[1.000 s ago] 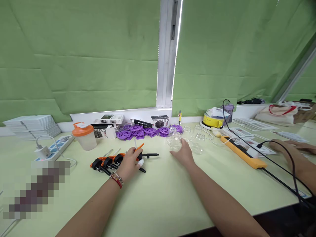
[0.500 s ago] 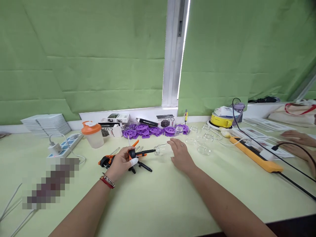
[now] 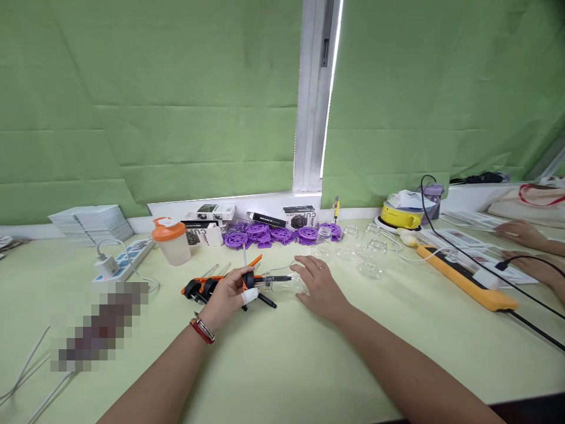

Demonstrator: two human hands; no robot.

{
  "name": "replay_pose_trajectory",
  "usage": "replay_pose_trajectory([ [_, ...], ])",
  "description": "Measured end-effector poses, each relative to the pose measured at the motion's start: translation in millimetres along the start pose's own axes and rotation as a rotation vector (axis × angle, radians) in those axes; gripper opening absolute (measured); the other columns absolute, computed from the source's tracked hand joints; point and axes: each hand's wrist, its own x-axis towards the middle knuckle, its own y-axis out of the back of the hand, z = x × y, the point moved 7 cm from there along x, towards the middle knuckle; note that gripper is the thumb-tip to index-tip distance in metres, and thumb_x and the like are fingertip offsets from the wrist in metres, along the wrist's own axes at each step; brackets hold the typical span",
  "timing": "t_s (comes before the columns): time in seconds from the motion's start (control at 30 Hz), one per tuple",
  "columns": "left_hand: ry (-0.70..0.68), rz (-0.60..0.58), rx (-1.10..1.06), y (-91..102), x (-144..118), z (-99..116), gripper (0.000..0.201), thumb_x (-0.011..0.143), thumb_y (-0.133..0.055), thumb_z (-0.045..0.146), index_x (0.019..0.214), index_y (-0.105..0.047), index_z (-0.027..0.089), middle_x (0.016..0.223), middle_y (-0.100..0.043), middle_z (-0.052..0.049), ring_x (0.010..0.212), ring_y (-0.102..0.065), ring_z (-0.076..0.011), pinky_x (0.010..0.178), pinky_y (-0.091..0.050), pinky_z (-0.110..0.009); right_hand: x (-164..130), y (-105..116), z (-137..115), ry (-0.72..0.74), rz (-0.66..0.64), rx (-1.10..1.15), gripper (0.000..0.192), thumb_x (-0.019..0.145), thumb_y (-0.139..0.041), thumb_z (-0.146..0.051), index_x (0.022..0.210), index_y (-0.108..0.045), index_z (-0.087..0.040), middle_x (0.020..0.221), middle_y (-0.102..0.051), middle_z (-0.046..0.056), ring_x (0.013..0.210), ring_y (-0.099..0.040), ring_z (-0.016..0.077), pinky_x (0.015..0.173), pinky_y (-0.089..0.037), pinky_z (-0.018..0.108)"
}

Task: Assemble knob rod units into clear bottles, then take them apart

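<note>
Lying on its side on the pale green table (image 3: 282,365), the small clear glass bottle (image 3: 282,281) has its neck turned toward the left hand (image 3: 227,292) and its far end under the fingers of the right hand (image 3: 318,287), which rests flat and spread over it rather than closed around it. The left hand is wrapped around the black-and-orange handle of a hand tool (image 3: 260,280), its thumb in a white cover, and the tool's thin black rod reaches into the bottle's mouth, though how far in is hard to tell through the glass. More black-and-orange clamps (image 3: 198,288) lie just beside the left hand. Behind the hands sit a row of purple plastic wheels (image 3: 269,234), a few boxes (image 3: 210,213) and an orange-lidded shaker cup (image 3: 171,241). Other clear glass jars (image 3: 368,259) stand near the right hand. Farther right lies a yellow power strip (image 3: 468,278), and another person's hands (image 3: 523,234) rest at the table's edge.
</note>
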Motion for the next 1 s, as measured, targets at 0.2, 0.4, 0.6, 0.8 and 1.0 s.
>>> replay_pose_trajectory([
  [0.2, -0.034, -0.085, 0.033, -7.6, -1.6, 3.2, 0.052, 0.077, -0.065, 0.038, 0.123, -0.052, 0.019, 0.126, -0.056, -0.012, 0.113, -0.054, -0.0252, 0.096, -0.042, -0.042, -0.1, -4.9, -5.6, 0.024, -0.023, 0.029, 0.056, 0.068, -0.061, -0.014, 0.122, -0.049, -0.02, 0.135, -0.045, 0.011, 0.125, -0.037, 0.0303, 0.103, -0.03, 0.049],
  [0.4, -0.036, -0.107, 0.084, -10.5, -2.7, 6.5, 0.048, 0.081, -0.059, 0.042, 0.123, -0.054, 0.018, 0.126, -0.056, -0.013, 0.113, -0.054, -0.0261, 0.1, -0.038, -0.044, -1.0, -5.7, -5.4, 0.012, -0.031, 0.043, 0.055, 0.069, -0.061, -0.015, 0.122, -0.05, -0.02, 0.136, -0.045, 0.012, 0.125, -0.037, 0.0306, 0.104, -0.03, 0.049],
  [0.6, 0.004, -0.128, 0.049, -14.0, -2.3, 5.5, 0.049, 0.079, -0.061, 0.041, 0.122, -0.054, 0.018, 0.124, -0.058, -0.015, 0.11, -0.055, -0.0265, 0.094, -0.043, -0.043, -1.2, -6.4, -9.3, 0.023, -0.048, 0.042, 0.055, 0.07, -0.061, -0.015, 0.123, -0.049, -0.019, 0.136, -0.045, 0.012, 0.124, -0.037, 0.0309, 0.104, -0.029, 0.05],
  [0.8, -0.009, -0.137, 0.051, -13.3, -1.6, 3.4, 0.049, 0.077, -0.065, 0.039, 0.121, -0.055, 0.019, 0.121, -0.06, -0.014, 0.107, -0.057, -0.0261, 0.094, -0.043, -0.043, -2.3, -6.8, -8.3, 0.023, -0.042, 0.11, 0.062, 0.068, -0.063, -0.015, 0.127, -0.046, -0.021, 0.137, -0.044, 0.012, 0.125, -0.037, 0.031, 0.105, -0.029, 0.051],
  [1.0, 0.014, -0.143, 0.026, -13.2, -1.2, 1.4, 0.051, 0.077, -0.064, 0.041, 0.122, -0.054, 0.02, 0.127, -0.058, -0.014, 0.114, -0.054, -0.0266, 0.098, -0.04, -0.045, -5.8, -6.2, 2.1, -0.09, -0.042, 0.349, 0.074, 0.066, -0.067, -0.02, 0.133, -0.036, -0.024, 0.141, -0.037, 0.011, 0.132, -0.031, 0.0273, 0.107, -0.031, 0.048],
])
